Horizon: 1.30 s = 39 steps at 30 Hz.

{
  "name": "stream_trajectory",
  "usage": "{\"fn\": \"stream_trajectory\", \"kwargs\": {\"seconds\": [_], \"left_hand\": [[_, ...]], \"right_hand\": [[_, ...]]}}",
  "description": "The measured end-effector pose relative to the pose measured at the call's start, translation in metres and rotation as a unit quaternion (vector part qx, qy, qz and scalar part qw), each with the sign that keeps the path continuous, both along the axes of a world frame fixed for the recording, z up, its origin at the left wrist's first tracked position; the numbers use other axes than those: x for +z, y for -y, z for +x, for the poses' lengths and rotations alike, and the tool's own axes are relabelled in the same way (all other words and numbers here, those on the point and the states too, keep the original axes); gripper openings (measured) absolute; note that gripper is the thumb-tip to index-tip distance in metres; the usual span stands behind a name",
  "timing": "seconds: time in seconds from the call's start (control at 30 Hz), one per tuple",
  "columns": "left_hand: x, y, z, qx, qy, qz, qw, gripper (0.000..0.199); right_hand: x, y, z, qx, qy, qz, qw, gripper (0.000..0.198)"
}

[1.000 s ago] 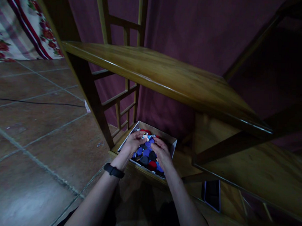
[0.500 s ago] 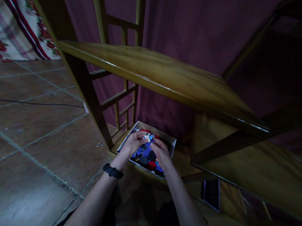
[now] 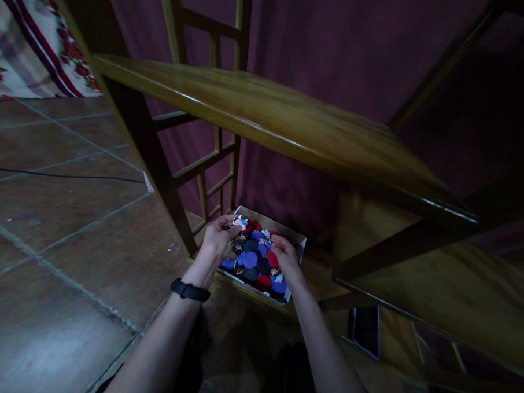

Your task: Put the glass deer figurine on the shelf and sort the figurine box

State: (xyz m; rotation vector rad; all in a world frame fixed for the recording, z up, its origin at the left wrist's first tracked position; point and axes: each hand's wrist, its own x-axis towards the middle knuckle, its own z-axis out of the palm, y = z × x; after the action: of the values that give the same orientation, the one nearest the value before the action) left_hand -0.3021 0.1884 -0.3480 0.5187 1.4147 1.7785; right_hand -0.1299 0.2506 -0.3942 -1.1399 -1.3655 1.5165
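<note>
A shallow white-edged box (image 3: 304, 244) on the low wooden shelf holds several round blue, black and red pieces (image 3: 250, 260) and small colourful figures. My left hand (image 3: 217, 239), with a dark wristband, is closed over the box's far left side. Between its thumb and fingers is a small white-and-blue figure (image 3: 240, 223). My right hand (image 3: 285, 254) is over the box's right side, its fingers apart and slightly bent, with nothing visible in them. Just left of its fingertips lies a black-and-white figure (image 3: 266, 238).
A thick wooden shelf board (image 3: 265, 118) runs above and beyond my hands. A wooden lattice side (image 3: 202, 165) stands to the left. At lower right lies a dark, light-rimmed tray-like thing (image 3: 366, 331). A cable (image 3: 63, 175) crosses the tiled floor.
My left hand has moved left and slightly away from me with the white-and-blue figure. The hands are farther apart, and more of the box's contents shows between them.
</note>
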Motion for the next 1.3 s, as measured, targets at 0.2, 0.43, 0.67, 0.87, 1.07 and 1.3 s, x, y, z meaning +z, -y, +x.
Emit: {"fn": "stream_trajectory", "kwargs": {"seconds": [0.2, 0.43, 0.67, 0.87, 1.07, 1.3], "left_hand": [[-0.001, 0.001, -0.006, 0.006, 0.016, -0.009, 1.0, 0.047], [-0.002, 0.0, -0.012, 0.009, 0.029, -0.011, 0.999, 0.047], [-0.001, 0.0, -0.008, 0.012, 0.036, -0.019, 0.999, 0.046], [-0.004, -0.002, -0.004, 0.007, 0.036, -0.017, 0.999, 0.045], [-0.005, -0.004, 0.0, -0.002, 0.03, -0.023, 0.999, 0.047], [-0.003, -0.001, -0.001, 0.001, 0.033, -0.021, 0.999, 0.047]], "right_hand": [[-0.001, -0.011, 0.018, -0.007, 0.301, 0.143, 0.943, 0.031], [0.011, 0.02, 0.025, 0.314, 0.485, 0.146, 0.803, 0.021], [0.01, 0.038, 0.023, 0.368, 0.469, 0.222, 0.771, 0.037], [0.009, 0.033, 0.012, 0.332, 0.415, 0.262, 0.806, 0.05], [0.001, 0.043, -0.009, 0.305, 0.486, 0.272, 0.772, 0.043], [0.007, 0.026, -0.005, 0.184, 0.455, 0.25, 0.835, 0.024]]}}
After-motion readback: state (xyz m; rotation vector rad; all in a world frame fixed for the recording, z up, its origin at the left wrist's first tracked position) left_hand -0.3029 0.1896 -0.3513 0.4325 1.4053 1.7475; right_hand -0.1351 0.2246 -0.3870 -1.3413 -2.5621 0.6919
